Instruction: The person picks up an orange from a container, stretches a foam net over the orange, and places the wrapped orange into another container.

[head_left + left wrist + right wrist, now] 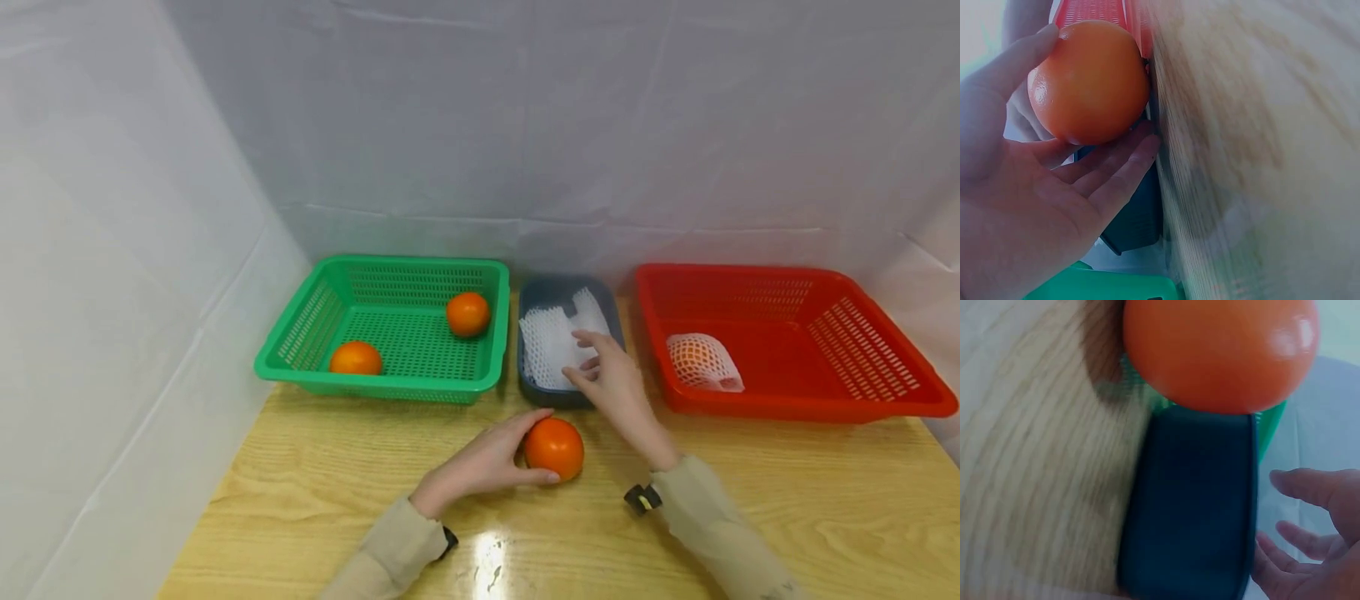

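White sheeting (450, 125) hung behind and beside your wooden table (360, 475). In the head view, a dark tray (553, 400) sat between a green basket (420, 387), which held two loose fruits, and a red basket (810, 408), which held a wrapped fruit (697, 360). Your left hand (487, 457) gripped the bare fruit (555, 448) low over the table, just in front of the tray. Your right hand (615, 383) was over the white nets (546, 340), fingers parted and gripping nothing; I couldn't tell whether they touched one. The step in hand looked like taking a net: pinching a single edge seemed best, so only one lifted, with a light, steady left grip.

In the left wrist view, thumb and fingers curved about the fruit, round, smooth and deep orange, with a small highlight.

In the right wrist view, the fruit was glossy and cut off by the frame; your right fingers were spread near the tray's rim.
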`<move>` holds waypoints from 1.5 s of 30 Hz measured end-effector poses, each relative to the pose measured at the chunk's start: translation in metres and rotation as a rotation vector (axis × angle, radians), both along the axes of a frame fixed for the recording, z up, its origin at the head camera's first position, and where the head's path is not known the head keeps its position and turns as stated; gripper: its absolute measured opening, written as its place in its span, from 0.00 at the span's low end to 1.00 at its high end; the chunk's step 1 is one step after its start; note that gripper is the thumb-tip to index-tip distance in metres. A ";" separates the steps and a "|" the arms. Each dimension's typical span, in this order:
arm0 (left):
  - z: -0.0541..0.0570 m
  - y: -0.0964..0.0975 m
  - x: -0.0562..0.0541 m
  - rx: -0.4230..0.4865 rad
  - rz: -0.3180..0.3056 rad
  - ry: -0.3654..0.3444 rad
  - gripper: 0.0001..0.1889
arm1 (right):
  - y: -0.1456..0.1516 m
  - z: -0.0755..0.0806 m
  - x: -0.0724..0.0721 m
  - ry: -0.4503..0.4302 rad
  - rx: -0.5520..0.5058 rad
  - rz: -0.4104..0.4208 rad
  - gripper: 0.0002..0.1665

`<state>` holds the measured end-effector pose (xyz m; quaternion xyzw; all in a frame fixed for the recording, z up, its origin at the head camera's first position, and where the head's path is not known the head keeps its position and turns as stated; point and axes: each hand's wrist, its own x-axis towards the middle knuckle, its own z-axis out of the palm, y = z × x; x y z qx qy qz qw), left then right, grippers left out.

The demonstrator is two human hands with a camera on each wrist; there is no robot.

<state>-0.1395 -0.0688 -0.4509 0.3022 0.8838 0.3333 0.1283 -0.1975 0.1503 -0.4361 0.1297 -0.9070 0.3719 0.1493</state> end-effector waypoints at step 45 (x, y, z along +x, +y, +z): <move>0.017 0.001 -0.006 0.289 0.125 0.100 0.26 | 0.021 0.017 0.026 0.340 -0.372 -0.024 0.17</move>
